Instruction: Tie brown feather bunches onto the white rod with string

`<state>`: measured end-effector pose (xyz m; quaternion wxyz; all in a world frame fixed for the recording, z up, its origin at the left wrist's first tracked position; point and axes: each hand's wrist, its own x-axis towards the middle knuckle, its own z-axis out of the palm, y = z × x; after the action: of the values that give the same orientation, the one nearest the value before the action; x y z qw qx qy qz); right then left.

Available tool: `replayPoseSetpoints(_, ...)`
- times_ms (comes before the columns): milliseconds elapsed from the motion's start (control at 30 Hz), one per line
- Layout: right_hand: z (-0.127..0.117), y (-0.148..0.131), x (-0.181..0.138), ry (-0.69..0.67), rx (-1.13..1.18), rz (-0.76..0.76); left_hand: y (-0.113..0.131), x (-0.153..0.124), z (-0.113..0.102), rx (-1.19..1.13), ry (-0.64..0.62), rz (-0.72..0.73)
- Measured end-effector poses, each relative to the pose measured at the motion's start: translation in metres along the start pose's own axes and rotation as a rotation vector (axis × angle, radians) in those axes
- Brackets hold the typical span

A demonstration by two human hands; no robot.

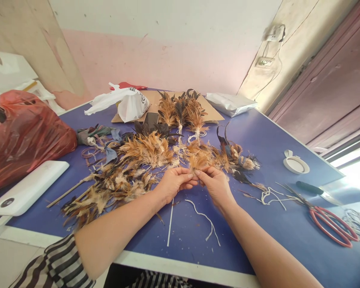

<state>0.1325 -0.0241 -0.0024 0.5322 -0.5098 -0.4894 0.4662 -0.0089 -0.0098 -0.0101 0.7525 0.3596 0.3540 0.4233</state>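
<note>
Both my hands meet at the middle of the blue table, pinching a small tuft of golden-brown feathers (199, 161) by its base. My left hand (177, 181) has thumb and fingers pressed together on the quill end; my right hand (213, 182) grips the same tuft from the other side. Just behind lie loose brown feathers (148, 150). A larger heap of mixed feathers (114, 188) spreads left of my left hand. Below the hands lies a piece of white string (202, 216). Further back, string-tied feather bundles (196, 114) rest on cardboard (214, 116).
On the right are red-handled scissors (330, 224), a knife (310, 187), a tape roll (296, 165) and tangled string (273, 196). A red plastic bag (27, 136) and a white power bank-like device (28, 188) stand left. A white plastic bag (133, 104) sits behind, near the wall.
</note>
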Motion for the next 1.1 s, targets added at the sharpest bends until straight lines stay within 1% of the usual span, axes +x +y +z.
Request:
replayPoseSetpoints(200, 0.001, 0.000, 0.000, -0.008, -0.013, 0.011, -0.001, 0.000, -0.001, -0.041, 0.038, -0.001)
replayPoseSetpoints(400, 0.001, -0.003, -0.001, -0.007, -0.068, 0.005, 0.000, 0.000, -0.001, -0.052, 0.018, 0.006)
replayPoseSetpoints(567, -0.002, -0.005, 0.000, -0.010, -0.156, -0.004, 0.002, -0.002, -0.001, -0.005, -0.010, -0.001)
replayPoseSetpoints(767, -0.007, -0.004, 0.002, -0.041, -0.189, -0.009, 0.002, -0.001, 0.000, 0.000, 0.010, 0.015)
replayPoseSetpoints(967, -0.011, -0.003, 0.004, -0.083, -0.220, 0.000, 0.002, -0.002, 0.001, -0.014, -0.014, -0.005)
replayPoseSetpoints(1100, -0.011, -0.003, 0.004, -0.073, -0.271, -0.026, 0.001, -0.001, 0.000, -0.001, -0.016, -0.001)
